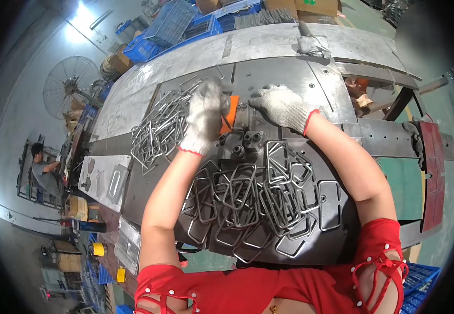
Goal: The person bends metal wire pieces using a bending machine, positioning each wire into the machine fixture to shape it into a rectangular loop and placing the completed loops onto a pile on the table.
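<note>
My left hand (206,112), in a white knit glove, is over the steel worktable beside an orange plate (231,112). Motion blurs its fingers, so its grip is unclear. My right hand (283,107), also gloved, has its fingers curled together at the far side of a metal bending fixture (240,140). Whatever lies between those fingers is hidden. Left of my left hand is a heap of bent metal rods (159,125). Nearer my body, a pile of rectangular wire frames (242,196) covers the front of the table, several overlapping.
Blue crates (169,23) stand beyond the table's far edge. A metal tool with a cylindrical handle (310,44) rests at the back. At the left are a fan (70,86) and another person (46,170) at a bench. A red panel (432,175) stands at the right.
</note>
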A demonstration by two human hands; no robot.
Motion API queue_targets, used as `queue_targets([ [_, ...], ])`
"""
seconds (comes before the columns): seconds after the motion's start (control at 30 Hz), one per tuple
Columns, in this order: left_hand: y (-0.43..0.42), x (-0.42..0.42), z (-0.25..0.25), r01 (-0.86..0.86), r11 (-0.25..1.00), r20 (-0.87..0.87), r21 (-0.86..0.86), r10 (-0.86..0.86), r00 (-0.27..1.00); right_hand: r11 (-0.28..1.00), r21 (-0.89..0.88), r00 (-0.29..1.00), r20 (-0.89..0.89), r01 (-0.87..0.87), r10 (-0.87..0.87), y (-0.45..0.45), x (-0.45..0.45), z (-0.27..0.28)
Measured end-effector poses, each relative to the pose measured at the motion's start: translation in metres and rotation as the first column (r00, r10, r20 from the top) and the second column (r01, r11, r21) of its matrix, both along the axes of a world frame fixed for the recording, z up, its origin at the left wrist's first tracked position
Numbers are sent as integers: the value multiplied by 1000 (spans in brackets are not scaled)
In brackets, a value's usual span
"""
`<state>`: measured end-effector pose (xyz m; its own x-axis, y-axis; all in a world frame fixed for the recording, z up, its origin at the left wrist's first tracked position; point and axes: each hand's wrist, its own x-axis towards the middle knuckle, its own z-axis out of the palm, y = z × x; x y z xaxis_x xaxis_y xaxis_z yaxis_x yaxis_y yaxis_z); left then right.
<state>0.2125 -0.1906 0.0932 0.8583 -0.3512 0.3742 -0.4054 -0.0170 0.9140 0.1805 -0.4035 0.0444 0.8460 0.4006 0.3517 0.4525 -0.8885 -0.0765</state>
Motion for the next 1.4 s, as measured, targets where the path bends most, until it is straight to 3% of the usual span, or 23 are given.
queue_targets([
  [0.03, 6, 1, -4, -15, 996, -101, 88, 24, 995, 1000, -16, 1000, -24, 2, -2, 0, 0, 3],
  [0.13, 20, -10, -8, -37, 988, -155, 148, 60, 986, 999, -34, 997, -82, 10, -13, 1, -2, 7],
  [0.17, 28, -12, -14, 0, 979, -14, 205, 3, 1000, 999, -31, 996, -86, 14, -17, 1, -1, 8],
  [0.27, 28, -3, -37, -105, 973, 70, 205, 92, 993, 1000, -15, 999, -48, 7, -7, 1, 0, 5],
  [0.47, 15, 0, -26, 8, 1000, -350, 7, -5, 937, 1000, -16, 999, -45, -7, 6, 0, -2, 6],
  [0.57, 11, -8, -25, -52, 999, -363, 5, 51, 930, 1000, -13, 999, -49, -7, 7, 0, -2, 5],
  [0.63, 18, 1, -31, 10, 993, -151, 114, 8, 988, 1000, -10, 999, -36, -8, 8, 0, -1, 6],
  [0.7, 24, 9, -36, -78, 949, 243, 306, 2, 970, 1000, -9, 1000, -9, -18, 18, -1, -3, 4],
  [0.73, 26, 11, -37, -222, 889, 509, 401, -15, 861, 1000, -4, 1000, -7, -16, 16, -1, -2, 3],
  [0.8, 28, 9, -38, -410, 794, 758, 449, -96, 646, 1000, 7, 1000, -4, -14, 14, 0, -2, 3],
  [0.87, 29, 4, -35, -463, 761, 816, 455, -149, 558, 1000, 10, 999, -32, -12, 13, 0, -3, 7],
  [0.97, 33, -1, -36, -465, 749, 818, 473, -178, 546, 1000, -8, 998, -63, 1, -1, 1, 1, 5],
  [1.07, 29, -5, -32, -431, 776, 798, 461, -151, 583, 1000, 2, 999, -48, -11, 11, 1, 3, 4],
  [1.2, 35, -1, -39, -473, 705, 776, 528, -174, 606, 999, -35, 997, -72, -7, 4, 3, -2, 10],
  [1.27, 27, -13, -31, -483, 548, 639, 683, -129, 758, 993, -92, 986, -142, 70, -82, 7, -14, 26],
  [1.3, 29, -3, -41, -669, 516, 839, 536, -238, 489, 992, -105, 992, -97, 69, -80, 5, -7, 15],
  [1.37, 32, 21, -59, -379, 830, 671, 409, 8, 741, 995, -90, 999, -25, 35, -37, -1, 4, 1],
  [1.4, 30, 21, -61, -146, 929, 374, 340, 9, 928, 998, -59, 1000, -4, -8, 8, 0, 2, 0],
])
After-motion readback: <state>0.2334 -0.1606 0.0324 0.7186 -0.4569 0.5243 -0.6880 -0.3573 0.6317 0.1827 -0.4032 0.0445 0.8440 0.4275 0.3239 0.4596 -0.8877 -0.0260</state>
